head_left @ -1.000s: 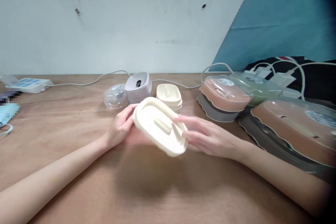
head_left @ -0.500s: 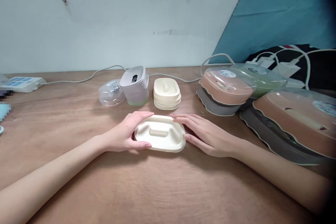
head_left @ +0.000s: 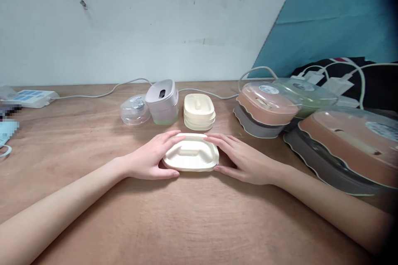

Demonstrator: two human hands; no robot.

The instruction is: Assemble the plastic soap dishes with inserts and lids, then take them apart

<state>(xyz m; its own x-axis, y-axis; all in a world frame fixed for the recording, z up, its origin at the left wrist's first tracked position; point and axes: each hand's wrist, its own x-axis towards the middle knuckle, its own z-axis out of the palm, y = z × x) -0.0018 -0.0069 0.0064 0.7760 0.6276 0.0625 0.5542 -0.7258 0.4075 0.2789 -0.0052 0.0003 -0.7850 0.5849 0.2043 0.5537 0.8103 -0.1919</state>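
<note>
A shallow cream plastic dish point(head_left: 199, 155) with a raised oblong ridge in its middle rests on the wooden tabletop point(head_left: 199, 215) in front of me. Around its left end curves my left hand point(head_left: 152, 155), with fingers on the far rim and the thumb along the near edge. My right hand point(head_left: 245, 157) holds the opposite end, fingertips at the far right rim and thumb touching the near right corner. Just behind the dish stands a short stack of cream pieces point(head_left: 199, 109), the top one bearing a similar ridge.
Left of the stack stand a pale lilac container point(head_left: 163, 103) and a clear domed cover point(head_left: 135, 109). Large orange-and-grey containers point(head_left: 267, 105) with clear lids fill the right side. A white cable point(head_left: 208, 94) runs along the back to a white power strip point(head_left: 34, 97).
The cream dish has shifted slightly away from me and its near side now sits lower-profile in view. My right thumb has moved down to its near corner. The view has shifted slightly.
</note>
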